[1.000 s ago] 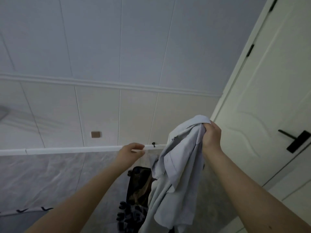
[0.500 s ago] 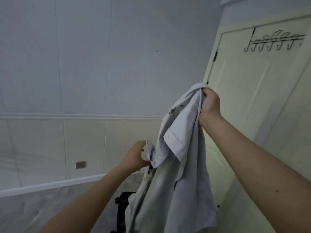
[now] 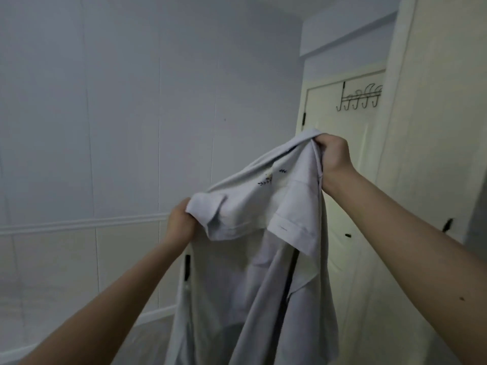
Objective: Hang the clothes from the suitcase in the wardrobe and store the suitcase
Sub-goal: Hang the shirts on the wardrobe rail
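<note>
A pale grey short-sleeved shirt (image 3: pixel 245 272) with a small embroidered sprig near the collar hangs in the air in front of me. My right hand (image 3: pixel 333 160) grips its top edge, raised high at the right. My left hand (image 3: pixel 181 223) grips the cloth lower down at the left, by a sleeve cuff. The shirt is stretched between both hands and its body drapes down past the bottom of the view. The suitcase and the wardrobe interior are hidden or out of view.
A cream door (image 3: pixel 340 159) stands behind the shirt with a black over-door hook rack (image 3: pixel 359 98) at its top. A tall cream panel (image 3: pixel 432 154) fills the right side. A grey panelled wall (image 3: pixel 105 127) with a white rail (image 3: pixel 79 223) is at the left.
My view has tilted up and to the right. My left hand left the white rail and took hold of the shirt. Both hands have pulled the shirt apart and spread it.
</note>
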The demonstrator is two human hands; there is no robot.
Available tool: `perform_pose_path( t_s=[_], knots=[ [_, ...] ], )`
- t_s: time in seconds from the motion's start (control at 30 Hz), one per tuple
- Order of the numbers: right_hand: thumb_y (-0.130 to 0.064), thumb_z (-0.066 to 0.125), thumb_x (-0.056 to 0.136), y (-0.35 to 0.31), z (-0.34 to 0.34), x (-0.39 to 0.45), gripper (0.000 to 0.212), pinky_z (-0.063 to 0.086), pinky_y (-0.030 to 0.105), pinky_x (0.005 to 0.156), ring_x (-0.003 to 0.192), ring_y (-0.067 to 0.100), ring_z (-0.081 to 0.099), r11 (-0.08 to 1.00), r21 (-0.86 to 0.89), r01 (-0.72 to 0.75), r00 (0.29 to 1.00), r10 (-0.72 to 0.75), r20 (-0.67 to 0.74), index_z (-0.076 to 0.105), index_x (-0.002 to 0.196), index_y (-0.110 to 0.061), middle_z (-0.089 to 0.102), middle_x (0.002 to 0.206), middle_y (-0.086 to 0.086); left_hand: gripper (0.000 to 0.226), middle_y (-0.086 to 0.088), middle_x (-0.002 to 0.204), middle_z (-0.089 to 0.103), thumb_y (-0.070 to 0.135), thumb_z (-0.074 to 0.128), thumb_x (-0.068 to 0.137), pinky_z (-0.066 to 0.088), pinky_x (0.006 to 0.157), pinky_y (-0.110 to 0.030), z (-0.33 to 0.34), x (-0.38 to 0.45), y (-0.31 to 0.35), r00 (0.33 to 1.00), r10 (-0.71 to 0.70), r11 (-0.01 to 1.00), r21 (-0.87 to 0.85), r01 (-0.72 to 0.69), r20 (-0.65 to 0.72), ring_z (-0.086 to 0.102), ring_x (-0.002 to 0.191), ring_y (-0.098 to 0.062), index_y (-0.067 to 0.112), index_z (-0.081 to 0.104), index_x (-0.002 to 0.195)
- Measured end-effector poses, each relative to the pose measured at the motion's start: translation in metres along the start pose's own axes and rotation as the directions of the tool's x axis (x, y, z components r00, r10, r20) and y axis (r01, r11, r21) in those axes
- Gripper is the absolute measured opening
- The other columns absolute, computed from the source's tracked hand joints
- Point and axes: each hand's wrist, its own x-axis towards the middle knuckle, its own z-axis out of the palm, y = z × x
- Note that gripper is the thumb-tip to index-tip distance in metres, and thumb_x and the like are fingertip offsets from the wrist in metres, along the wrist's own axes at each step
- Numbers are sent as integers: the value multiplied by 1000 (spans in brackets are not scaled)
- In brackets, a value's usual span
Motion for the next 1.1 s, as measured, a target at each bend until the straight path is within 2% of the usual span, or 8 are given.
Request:
perform_pose_path(
  t_s=[0.23, 0.4, 0.53, 0.67, 0.77, 0.83, 0.97, 1.1],
  knots=[
    [-18, 53, 74, -95, -49, -70, 15, 45, 32, 71, 78, 25, 57, 970, -199, 137, 990, -129, 56, 65, 70, -9, 62, 78, 10, 29, -8, 112, 58, 3, 45, 94, 39, 81, -27, -30, -47, 150, 980, 123, 931, -325, -168, -156, 48, 98, -15, -1, 56, 121],
    [-22, 54, 59, -139, -130, -112, 22, 43, 32, 70, 77, 22, 57, 905, -376, 200, 974, -224, -21, 67, 70, -9, 63, 82, 10, 26, -5, 97, 62, 2, 42, 93, 45, 61, -18, 7, -110, 243, 964, 267, 913, -317, -256, -8, 51, 73, -5, 14, 61, 105],
    [-17, 58, 70, -158, -214, -146, 18, 43, 24, 63, 71, 17, 55, 841, -515, 164, 943, -287, -167, 70, 77, -5, 63, 77, 5, 32, -17, 103, 62, -4, 37, 92, 43, 61, -25, 53, -171, 305, 925, 319, 909, -341, -237, 206, 51, 81, -17, -7, 56, 117],
    [-9, 46, 79, -179, -303, -189, 44, 48, 22, 61, 53, 5, 61, 893, -444, 68, 922, -227, -313, 68, 42, -19, 63, 47, -11, 30, -29, 116, 60, -6, 38, 88, 44, 65, -27, 104, -223, 357, 845, 428, 863, -422, -277, 322, 59, 104, -38, -8, 57, 112],
    [-16, 50, 73, -199, -357, -223, 26, 48, 19, 57, 68, 16, 63, 880, -469, -73, 866, -177, -467, 68, 55, -17, 63, 49, -5, 32, -25, 119, 60, 6, 38, 94, 47, 80, -33, 150, -252, 395, 752, 472, 851, -460, -252, 461, 56, 112, -36, -8, 55, 118],
    [-7, 42, 85, -208, -396, -240, 34, 47, 21, 54, 70, 25, 60, 885, -416, -209, 827, -68, -558, 64, 59, -7, 62, 48, 3, 34, -18, 116, 63, 16, 42, 96, 48, 90, -39, 185, -273, 417, 664, 501, 841, -493, -223, 554, 59, 108, -27, -4, 58, 119],
    [-18, 41, 89, -224, -456, -276, 26, 41, 31, 74, 88, 26, 55, 785, -452, -423, 792, 78, -605, 65, 89, -9, 64, 96, 11, 34, -26, 112, 63, 13, 40, 95, 47, 90, -45, 263, -304, 447, 533, 527, 834, -524, -172, 663, 60, 105, -35, -9, 61, 110],
    [-49, 38, 89, -245, -487, -289, 50, 36, 43, 100, 113, 23, 58, 852, -401, -336, 831, 68, -553, 62, 117, -15, 65, 119, 6, 29, -26, 109, 64, 7, 39, 93, 46, 79, -35, 342, -328, 463, 398, 571, 820, -529, -220, 718, 60, 105, -36, -10, 61, 102]
  ],
)
